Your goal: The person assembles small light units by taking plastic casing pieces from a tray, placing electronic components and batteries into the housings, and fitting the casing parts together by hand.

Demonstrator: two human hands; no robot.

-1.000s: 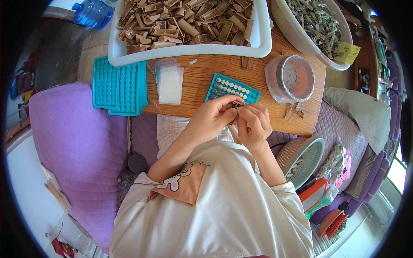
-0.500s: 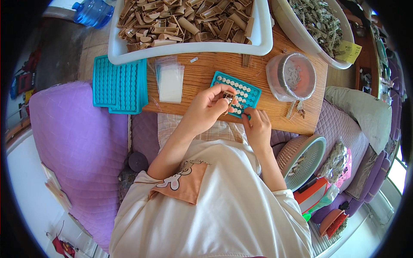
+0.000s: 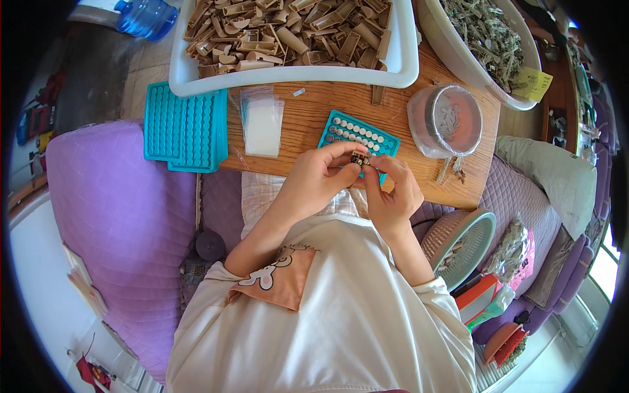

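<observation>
Pinching a small brown blocky piece (image 3: 358, 158), the left hand (image 3: 314, 183) and right hand (image 3: 393, 193) close their fingers on its ends. It looks light, stiff and easily dropped. A teal plastic tray of round slots (image 3: 357, 136) lies just beyond the fingers on the wooden surface (image 3: 308, 118).

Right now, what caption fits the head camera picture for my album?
Both hands, left hand and right hand, pinch a small brown part above a teal tray on a wooden board.

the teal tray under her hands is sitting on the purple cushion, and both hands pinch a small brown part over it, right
Not quite. The teal tray lies on the wooden table, not on the purple cushion, as the head view shows. The rest holds: the left hand and right hand pinch a small brown part over it.
</observation>
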